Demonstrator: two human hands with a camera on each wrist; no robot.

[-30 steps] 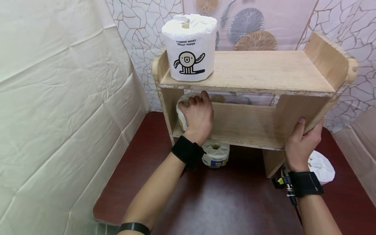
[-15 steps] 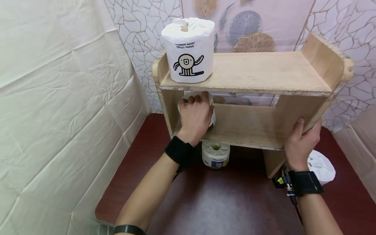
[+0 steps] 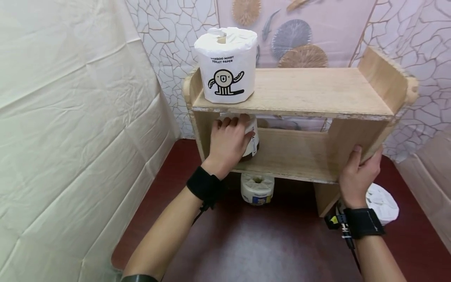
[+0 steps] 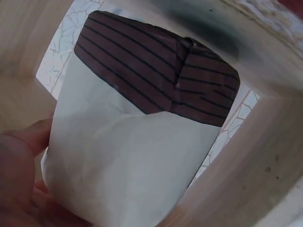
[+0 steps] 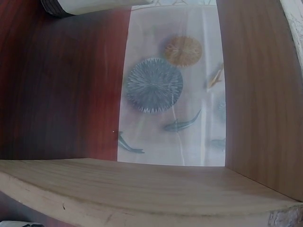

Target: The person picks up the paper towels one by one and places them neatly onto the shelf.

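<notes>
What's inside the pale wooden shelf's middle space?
A white, brown-bottomed paper roll, held by the left hand. In the head view, that hand covers much of its front, so that's hidden.

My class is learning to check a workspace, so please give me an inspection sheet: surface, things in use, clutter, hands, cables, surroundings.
Surface: dark red table under a wooden shelf unit; the shelf's front edges look worn.
Things in use: white-and-brown roll, in the compartment below the top board, towards the left.
Clutter: bamboo toilet roll on top; lower roll beneath; white-topped roll at right.
Hands: left hand grips the white-and-brown roll; right hand grips the shelf unit's right side.
Cables: black cables at both wrists.
Surroundings: pale cloth at left, patterned backdrop behind.
</notes>
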